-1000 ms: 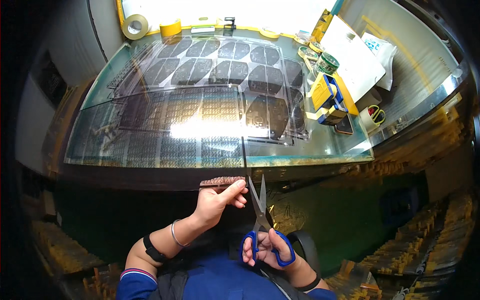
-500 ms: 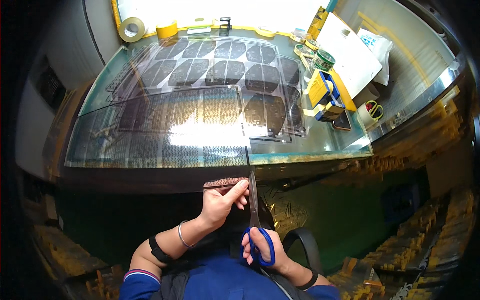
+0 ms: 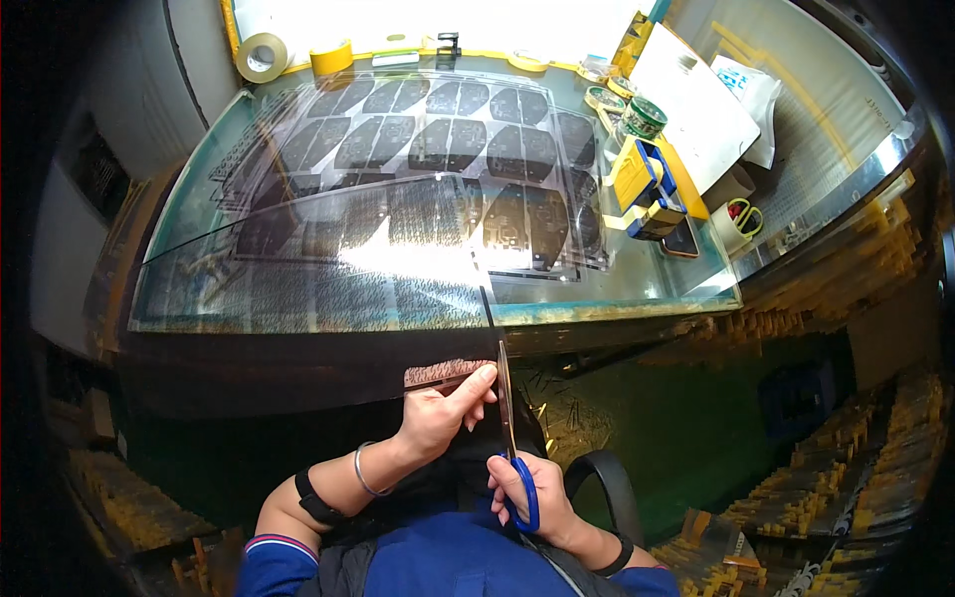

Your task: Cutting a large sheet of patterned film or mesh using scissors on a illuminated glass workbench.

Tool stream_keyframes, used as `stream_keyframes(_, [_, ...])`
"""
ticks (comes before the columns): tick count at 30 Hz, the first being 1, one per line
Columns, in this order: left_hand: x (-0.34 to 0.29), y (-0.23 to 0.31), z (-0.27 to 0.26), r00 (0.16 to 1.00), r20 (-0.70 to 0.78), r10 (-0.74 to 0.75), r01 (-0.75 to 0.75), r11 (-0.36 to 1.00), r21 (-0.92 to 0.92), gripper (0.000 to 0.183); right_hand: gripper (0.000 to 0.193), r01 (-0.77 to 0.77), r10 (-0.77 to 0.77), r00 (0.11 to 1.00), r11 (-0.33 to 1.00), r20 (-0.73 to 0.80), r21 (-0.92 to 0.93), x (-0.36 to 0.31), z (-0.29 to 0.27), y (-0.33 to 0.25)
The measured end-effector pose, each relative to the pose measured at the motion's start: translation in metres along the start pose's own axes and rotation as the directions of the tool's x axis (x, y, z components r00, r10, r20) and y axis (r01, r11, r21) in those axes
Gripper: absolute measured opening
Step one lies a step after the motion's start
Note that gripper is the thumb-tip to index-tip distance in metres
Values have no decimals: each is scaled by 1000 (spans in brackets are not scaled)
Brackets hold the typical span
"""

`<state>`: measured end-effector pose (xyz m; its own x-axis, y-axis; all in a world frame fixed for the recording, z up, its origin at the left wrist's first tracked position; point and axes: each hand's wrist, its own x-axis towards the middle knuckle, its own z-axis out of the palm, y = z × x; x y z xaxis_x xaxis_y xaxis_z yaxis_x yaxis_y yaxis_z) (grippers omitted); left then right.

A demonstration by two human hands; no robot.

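Note:
A large see-through film sheet (image 3: pixel 328 298) with dark printed rows lies over the near part of the glass-topped table and hangs past its front edge. My left hand (image 3: pixel 438 413) pinches the near edge of this film between thumb and fingers, close to its right corner. In my right hand (image 3: pixel 532 496) are scissors (image 3: pixel 523 495) with blue handles, fingers through the loops. Their blades point away from me, along the dark right border of the film and just beside my left fingertips. How far the blades are parted is hard to make out.
More films with dark panel shapes (image 3: pixel 448 144) lie on the glass table (image 3: pixel 637 298). Tape rolls (image 3: pixel 262 59) line the back. At the right stand a blue and yellow tape dispenser (image 3: pixel 647 189), a green tape roll (image 3: pixel 645 117) and a cup (image 3: pixel 734 224) holding yellow-handled scissors.
The film has shifted and tilted slightly, its far edge now slanting lower at left. The scissors have turned a little and their handle loops look narrower. My left hand has barely moved.

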<state>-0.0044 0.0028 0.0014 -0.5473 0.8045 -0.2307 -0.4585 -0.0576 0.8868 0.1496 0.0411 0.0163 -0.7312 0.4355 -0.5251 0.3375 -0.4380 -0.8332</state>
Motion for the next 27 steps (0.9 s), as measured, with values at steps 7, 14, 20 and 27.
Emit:
stream_keyframes(7, [-9, 1, -4, 999, 0, -44, 44, 997, 65, 16, 33, 63, -63, 998, 998, -29, -16, 4, -1, 1])
stream_keyframes(14, [-13, -3, -10, 999, 21, -48, 46, 995, 84, 14, 34, 0, -11, 997, 990, -77, -138, 2, -1, -3])
stream_keyframes(20, [-26, -5, -10, 993, 49, -104, 97, 986, 134, 14, 34, 39, -46, 997, 994, -60, -99, 6, -3, -4])
stream_keyframes(27, [-32, -10, -11, 990, 70, -122, 113, 986, 126, 15, 27, -53, 39, 997, 978, -72, -203, -1, -1, -13])
